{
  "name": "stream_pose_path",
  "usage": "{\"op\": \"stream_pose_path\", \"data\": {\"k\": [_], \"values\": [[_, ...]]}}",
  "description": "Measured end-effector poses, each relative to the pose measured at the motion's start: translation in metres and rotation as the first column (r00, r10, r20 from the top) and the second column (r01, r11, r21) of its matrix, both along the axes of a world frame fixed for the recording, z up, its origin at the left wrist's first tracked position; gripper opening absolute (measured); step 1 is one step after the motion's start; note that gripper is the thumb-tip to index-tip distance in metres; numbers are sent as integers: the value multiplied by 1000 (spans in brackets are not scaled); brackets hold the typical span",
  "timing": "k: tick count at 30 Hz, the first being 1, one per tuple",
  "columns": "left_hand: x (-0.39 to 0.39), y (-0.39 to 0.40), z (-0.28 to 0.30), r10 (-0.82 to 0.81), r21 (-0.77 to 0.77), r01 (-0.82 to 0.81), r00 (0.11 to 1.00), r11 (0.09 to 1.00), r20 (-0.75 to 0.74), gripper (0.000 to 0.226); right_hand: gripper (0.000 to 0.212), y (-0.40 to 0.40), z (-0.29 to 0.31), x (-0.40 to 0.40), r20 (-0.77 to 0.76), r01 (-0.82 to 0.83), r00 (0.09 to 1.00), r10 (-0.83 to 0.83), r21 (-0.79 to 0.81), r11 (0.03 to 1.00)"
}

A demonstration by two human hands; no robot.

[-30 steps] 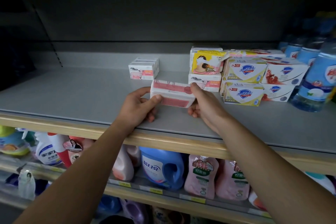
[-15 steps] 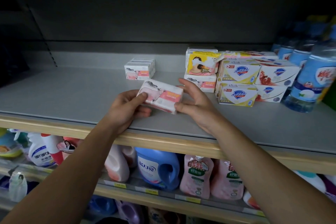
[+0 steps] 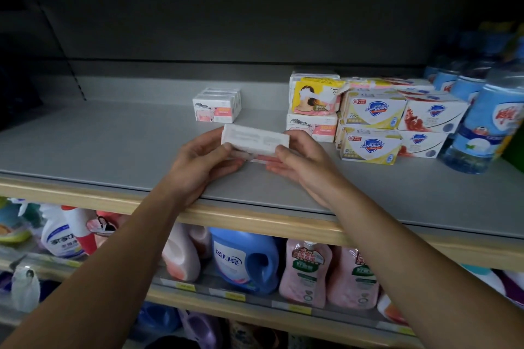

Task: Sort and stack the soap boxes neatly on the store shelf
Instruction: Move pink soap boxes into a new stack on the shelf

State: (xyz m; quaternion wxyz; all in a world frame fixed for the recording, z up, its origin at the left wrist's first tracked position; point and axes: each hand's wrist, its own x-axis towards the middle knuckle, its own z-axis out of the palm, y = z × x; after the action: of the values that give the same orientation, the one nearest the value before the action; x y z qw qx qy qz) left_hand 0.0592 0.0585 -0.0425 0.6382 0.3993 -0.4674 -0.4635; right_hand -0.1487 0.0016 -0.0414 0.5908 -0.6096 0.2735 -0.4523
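The soap box [image 3: 255, 139] has rolled over since a moment ago: the pink picture face is gone and a plain white panel of fine grey print now faces up. The left hand [image 3: 202, 163] pinches its left end and the right hand [image 3: 297, 163] pinches its right end, holding it just above the grey shelf [image 3: 113, 147]. It hangs in front of the small pink-and-white stack [image 3: 217, 105], with the Safeguard boxes [image 3: 371, 127] to that stack's right.

shelf [image 3: 113, 150]: matt grey | soap box [image 3: 255, 140]: white cardboard | bottles [image 3: 493, 122]: glossy plastic
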Motion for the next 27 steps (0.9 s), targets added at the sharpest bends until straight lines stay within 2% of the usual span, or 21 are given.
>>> {"op": "stream_pose_path", "data": {"k": [1, 3, 5, 10, 13, 17, 20, 23, 25, 27], "values": [[1, 0, -1, 21, 6, -21, 1000, 1000, -1, 38, 15, -1, -1, -1, -52, 37, 998, -40, -58, 998], [3, 0, -2, 92, 16, -94, 991, 995, 99, 44, 17, -2, -1, -2, -206, 97, 967, -148, -238, 966], [6, 1, -3, 110, 4, -112, 979, 994, 172, 53, 23, 0, -1, -3, -245, 85, 954, -170, -323, 943], [6, 2, -3, 55, -51, -49, 991, 997, 120, 64, 54, 0, -7, -3, -258, -9, 964, -68, -287, 958], [6, 2, -3, 69, -65, -61, 990, 996, 126, 64, 61, -1, -8, -2, -240, -28, 970, -42, -281, 959], [5, 0, -4, 128, -27, -126, 986, 992, 108, 55, 70, 0, -7, 1, -284, -8, 952, -116, -398, 917], [0, -2, -4, 154, 20, -155, 987, 988, 40, 43, 61, 3, -5, 4, -325, 71, 904, -280, -530, 845], [-2, -1, -2, 126, 22, -129, 985, 991, 122, 42, 46, 4, -4, 2, -271, 187, 850, -451, -644, 741], [-3, 0, -2, 116, 4, -118, 976, 993, 182, 44, 43, 4, -4, 1, -271, 220, 832, -484, -640, 736], [-6, 1, -1, 141, -25, -139, 955, 990, 261, 35, 38, 4, -4, 1, -291, 224, 827, -481, -614, 757]]}}
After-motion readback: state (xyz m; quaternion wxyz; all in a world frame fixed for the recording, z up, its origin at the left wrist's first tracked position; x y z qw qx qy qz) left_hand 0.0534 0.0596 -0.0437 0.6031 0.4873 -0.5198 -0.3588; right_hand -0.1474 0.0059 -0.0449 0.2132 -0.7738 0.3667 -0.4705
